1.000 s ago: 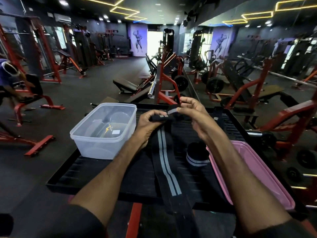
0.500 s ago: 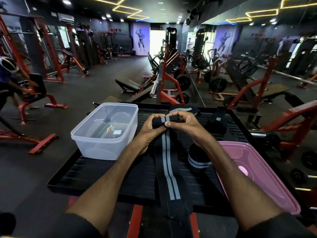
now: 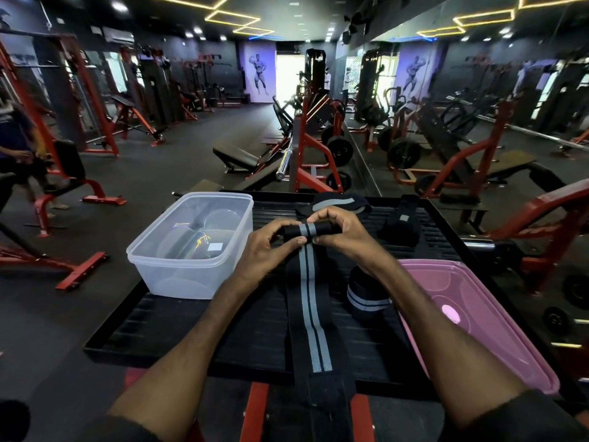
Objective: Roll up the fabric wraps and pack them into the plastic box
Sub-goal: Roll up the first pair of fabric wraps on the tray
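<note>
Left hand: the left hand (image 3: 267, 247) curls round the left end of a small roll, fingers over the top and thumb tucked under the front
Right hand: the right hand (image 3: 341, 232) pinches the right end of the same roll, fingers arched over it, its thumb tip close to the left thumb
Wrap being rolled: the long black fabric wrap with two grey stripes (image 3: 310, 314) is wound into a tight roll between both hands; its loose length runs flat from under the thumbs back toward the person, between the forearms, and hangs over the near edge of the platform
Box: the clear rectangular plastic box (image 3: 178, 275) stands open just to the left of the left hand, a small white label showing at its bottom
Finished roll: a rolled black wrap with pale stripes (image 3: 365, 293) stands on end under the right forearm, just right of the flat strip
Loose wraps: a crumpled black wrap with a grey band (image 3: 338, 202) lies just beyond the knuckles; another black folded wrap (image 3: 400, 221) lies to the right of the right hand
Lid: a translucent pink plastic lid (image 3: 478, 314) lies outside the right forearm, partly over the platform's right edge
Surface: all of these rest on a black ribbed platform (image 3: 191, 327) beneath both hands
</note>
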